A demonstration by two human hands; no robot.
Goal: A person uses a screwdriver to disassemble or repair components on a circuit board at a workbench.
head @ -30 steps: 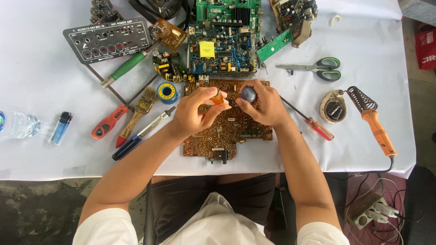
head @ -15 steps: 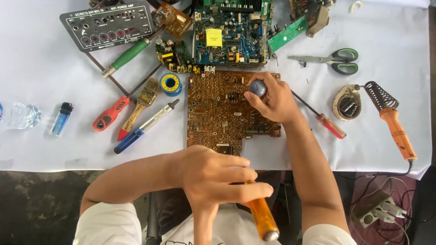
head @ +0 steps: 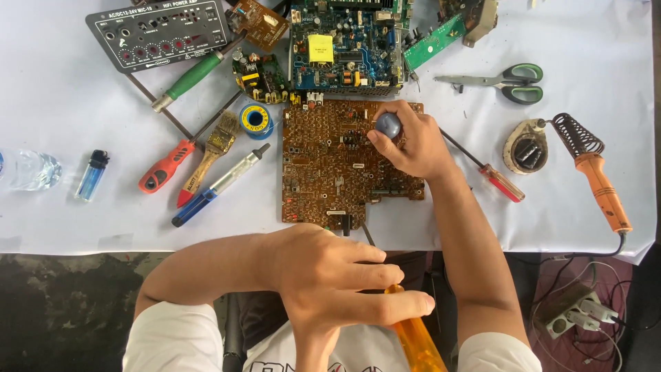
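Centrally, a brown circuit board (head: 344,162) is laid flat on the white-covered table (head: 606,41), its lower edge near the table's front edge, where it is within easy reach. The right hand (head: 412,143) is pressed on the board's upper right part, fingers curled round a small grey-blue knob-like part (head: 387,125), apparently so that the board is kept from sliding. At lower centre of the frame, off the table, the left hand (head: 330,275) is closed around a screwdriver with an amber handle (head: 415,337); its dark shaft is pointed up toward the board's lower edge. Spare tools are kept aside: a red screwdriver (head: 164,167), a brush (head: 213,146) and a solder reel (head: 255,120) at left, scissors (head: 502,78) at upper right, and a soldering iron (head: 597,173) at right.
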